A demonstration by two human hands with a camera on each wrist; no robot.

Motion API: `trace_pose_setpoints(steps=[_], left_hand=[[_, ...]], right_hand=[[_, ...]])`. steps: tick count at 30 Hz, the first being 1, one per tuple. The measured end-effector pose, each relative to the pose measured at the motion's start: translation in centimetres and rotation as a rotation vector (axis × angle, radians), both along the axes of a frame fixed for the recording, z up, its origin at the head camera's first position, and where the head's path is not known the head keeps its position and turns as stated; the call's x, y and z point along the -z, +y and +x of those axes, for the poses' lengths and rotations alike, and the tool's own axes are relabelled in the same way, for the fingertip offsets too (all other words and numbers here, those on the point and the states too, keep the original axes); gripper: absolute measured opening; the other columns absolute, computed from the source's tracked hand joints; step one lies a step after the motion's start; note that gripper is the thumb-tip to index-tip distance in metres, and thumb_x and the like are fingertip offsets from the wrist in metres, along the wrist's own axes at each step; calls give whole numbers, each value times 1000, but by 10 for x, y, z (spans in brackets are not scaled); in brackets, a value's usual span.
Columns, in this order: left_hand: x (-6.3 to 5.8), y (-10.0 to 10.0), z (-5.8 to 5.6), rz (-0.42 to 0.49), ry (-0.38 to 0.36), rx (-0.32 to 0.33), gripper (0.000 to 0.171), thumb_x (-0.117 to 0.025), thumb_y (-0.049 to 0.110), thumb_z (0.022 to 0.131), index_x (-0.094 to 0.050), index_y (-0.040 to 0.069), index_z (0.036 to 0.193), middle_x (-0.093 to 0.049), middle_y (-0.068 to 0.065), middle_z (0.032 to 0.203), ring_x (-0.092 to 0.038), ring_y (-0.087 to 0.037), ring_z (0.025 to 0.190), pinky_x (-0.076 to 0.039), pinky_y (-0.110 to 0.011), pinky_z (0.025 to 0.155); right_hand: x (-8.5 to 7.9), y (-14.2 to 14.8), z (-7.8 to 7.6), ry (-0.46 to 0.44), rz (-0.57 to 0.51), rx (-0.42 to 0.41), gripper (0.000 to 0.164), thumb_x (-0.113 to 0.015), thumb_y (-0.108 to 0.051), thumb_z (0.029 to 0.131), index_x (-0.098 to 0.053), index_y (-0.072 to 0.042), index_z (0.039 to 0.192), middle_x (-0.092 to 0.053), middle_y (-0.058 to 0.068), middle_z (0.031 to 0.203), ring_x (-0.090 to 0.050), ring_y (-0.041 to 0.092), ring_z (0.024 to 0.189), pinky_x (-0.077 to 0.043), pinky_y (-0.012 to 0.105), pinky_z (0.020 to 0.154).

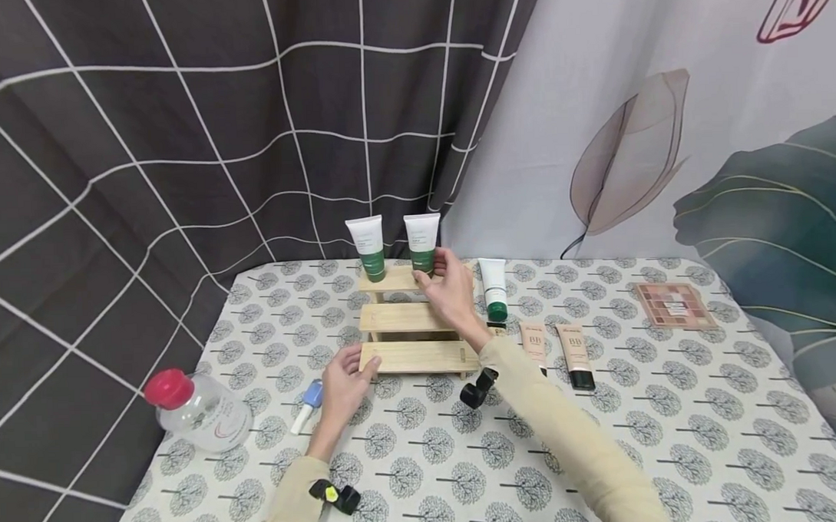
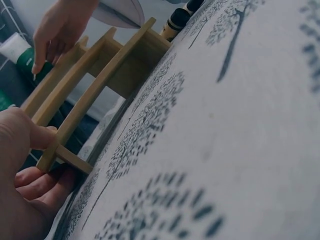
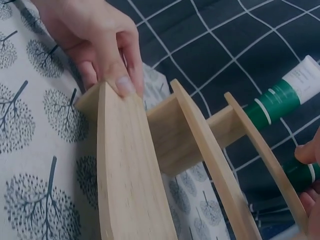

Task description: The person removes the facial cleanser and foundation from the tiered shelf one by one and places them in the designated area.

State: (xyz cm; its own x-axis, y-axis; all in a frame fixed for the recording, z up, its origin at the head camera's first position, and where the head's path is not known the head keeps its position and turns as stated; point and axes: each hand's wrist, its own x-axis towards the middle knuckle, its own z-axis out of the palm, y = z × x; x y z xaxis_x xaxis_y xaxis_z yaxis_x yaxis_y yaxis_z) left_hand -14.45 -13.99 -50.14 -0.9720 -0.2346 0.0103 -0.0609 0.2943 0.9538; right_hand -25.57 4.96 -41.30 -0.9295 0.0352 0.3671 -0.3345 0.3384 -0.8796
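Note:
A three-tier wooden rack (image 1: pixel 417 356) stands on the tree-patterned cloth. My left hand (image 1: pixel 344 385) grips the left end of its lowest tier, thumb on top and fingers beneath, as the left wrist view shows. On the top tier, two white-and-green squeeze tubes stand cap down. The left tube (image 1: pixel 367 243) stands by itself. At the right tube (image 1: pixel 422 232), my right hand (image 1: pixel 452 292) pinches the green lower part between thumb and fingers. In the right wrist view that hand shows only at the edge, by the green cap.
Another white-and-green tube (image 1: pixel 493 285) lies right of the rack. Close by lie BB cream tubes (image 1: pixel 575 351), and farther right a makeup palette (image 1: pixel 675 307). A clear bottle with a red cap (image 1: pixel 170 389) and a small blue-and-white item (image 1: pixel 308 405) are on the left. A dark grid curtain (image 1: pixel 247 129) hangs behind.

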Motion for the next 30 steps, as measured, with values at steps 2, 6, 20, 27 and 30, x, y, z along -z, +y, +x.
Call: trace_pose_setpoints(steps=[2, 6, 20, 27, 30], left_hand=[[0, 0, 0, -2, -1, -2, 49, -77, 12, 88, -58, -5, 131, -69, -24, 121, -69, -34, 107, -62, -32, 92], [1, 0, -1, -5, 0, -6, 48, -77, 12, 88, -59, -4, 130, -69, -24, 121, -70, -34, 106, -62, -32, 91], [0, -1, 0, 6, -3, 13, 45, -76, 11, 89, -59, -4, 129, -69, -24, 121, -70, -34, 107, -63, -28, 90], [1, -2, -1, -3, -3, 14, 46, -76, 11, 89, -59, -3, 130, -69, -24, 123, -70, -34, 109, -62, -30, 92], [1, -2, -1, -11, -3, 17, 47, -75, 12, 90, -58, -3, 131, -68, -24, 124, -69, -35, 110, -62, -33, 94]], right_hand=[[0, 4, 0, 8, 10, 10, 47, -76, -2, 86, -56, 10, 127, -67, 28, 121, -69, 38, 110, -59, 40, 101], [-1, 16, 1, 10, 19, 23, 44, -73, -4, 90, -56, 7, 129, -67, 25, 119, -69, 36, 107, -59, 39, 101], [-4, 64, 0, 24, 22, 94, 43, -65, -9, 95, -54, 3, 134, -64, 23, 120, -64, 37, 106, -53, 50, 102], [3, 89, -2, 10, 48, 161, 48, -66, -9, 94, -52, 4, 137, -65, 24, 122, -63, 37, 106, -54, 51, 101], [9, 100, -2, -17, 39, 182, 49, -67, -9, 94, -51, 4, 138, -64, 24, 125, -64, 37, 108, -54, 50, 102]])
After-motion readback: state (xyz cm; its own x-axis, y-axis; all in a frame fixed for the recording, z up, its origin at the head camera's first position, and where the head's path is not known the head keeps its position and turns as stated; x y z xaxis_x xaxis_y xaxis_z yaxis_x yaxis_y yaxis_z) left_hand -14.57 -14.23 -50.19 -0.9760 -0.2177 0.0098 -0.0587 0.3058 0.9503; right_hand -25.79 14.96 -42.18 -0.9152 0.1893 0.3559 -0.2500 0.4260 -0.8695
